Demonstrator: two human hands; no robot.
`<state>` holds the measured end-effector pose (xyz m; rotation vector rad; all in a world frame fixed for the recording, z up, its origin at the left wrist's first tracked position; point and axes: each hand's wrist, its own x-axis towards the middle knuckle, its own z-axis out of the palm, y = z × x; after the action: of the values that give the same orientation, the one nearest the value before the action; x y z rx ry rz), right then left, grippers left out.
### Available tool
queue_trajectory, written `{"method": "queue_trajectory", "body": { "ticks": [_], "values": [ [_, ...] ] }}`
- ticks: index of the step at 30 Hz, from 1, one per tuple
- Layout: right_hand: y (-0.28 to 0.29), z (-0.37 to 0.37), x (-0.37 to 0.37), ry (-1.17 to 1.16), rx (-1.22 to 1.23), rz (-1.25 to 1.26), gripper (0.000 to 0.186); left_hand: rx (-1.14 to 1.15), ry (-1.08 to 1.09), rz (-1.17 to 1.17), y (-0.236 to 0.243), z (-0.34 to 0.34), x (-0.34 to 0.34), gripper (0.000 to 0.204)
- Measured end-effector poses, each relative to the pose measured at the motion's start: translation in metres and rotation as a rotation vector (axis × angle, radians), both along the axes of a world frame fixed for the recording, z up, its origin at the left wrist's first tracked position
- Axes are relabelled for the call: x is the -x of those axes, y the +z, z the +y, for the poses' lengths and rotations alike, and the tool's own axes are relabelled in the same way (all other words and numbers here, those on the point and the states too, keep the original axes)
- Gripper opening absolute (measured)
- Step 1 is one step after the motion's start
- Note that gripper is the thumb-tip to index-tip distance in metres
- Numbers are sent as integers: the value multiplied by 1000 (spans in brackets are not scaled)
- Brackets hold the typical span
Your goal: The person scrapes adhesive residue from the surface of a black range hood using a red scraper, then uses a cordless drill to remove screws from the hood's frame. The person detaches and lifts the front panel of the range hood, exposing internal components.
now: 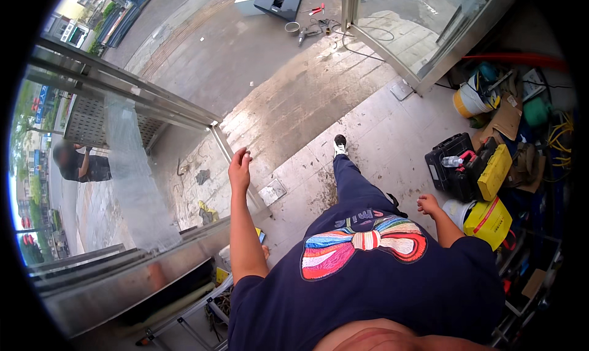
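**Left hand raised at the metal frame, right hand idle**

Head view: the left hand (239,167) is held up at about 11 o'clock from the body, fingers loosely curled, gripping nothing, just beside the metal frame bar (236,167). The bar's long axis runs from 11 to 5 o'clock. The right hand (428,204) hangs loosely curled and empty at 2 o'clock, well apart from the bar, near the black tool case (451,167).

left hand (239,169): raised, fingers loosely curled | right hand (428,204): low, relaxed, empty
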<state>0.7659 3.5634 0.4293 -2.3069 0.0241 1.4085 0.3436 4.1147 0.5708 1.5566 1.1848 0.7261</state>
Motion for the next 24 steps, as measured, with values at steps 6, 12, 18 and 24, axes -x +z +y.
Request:
{"method": "queue_trajectory", "body": {
  "ticks": [6,12,18,24],
  "values": [
    [-12,219,-142,2,19,-12,40,58,-26,153,-90,159,-106,32],
    [60,559,-290,95,-470,-167,41,771,69,538,-226,149,-28,34],
    [52,751,-359,187,-604,-133,39,1010,230,538,-231,255,-56,30],
    [-78,760,-417,102,-198,-74,44,560,270,310,-230,549,-277,31]
  ]
}}
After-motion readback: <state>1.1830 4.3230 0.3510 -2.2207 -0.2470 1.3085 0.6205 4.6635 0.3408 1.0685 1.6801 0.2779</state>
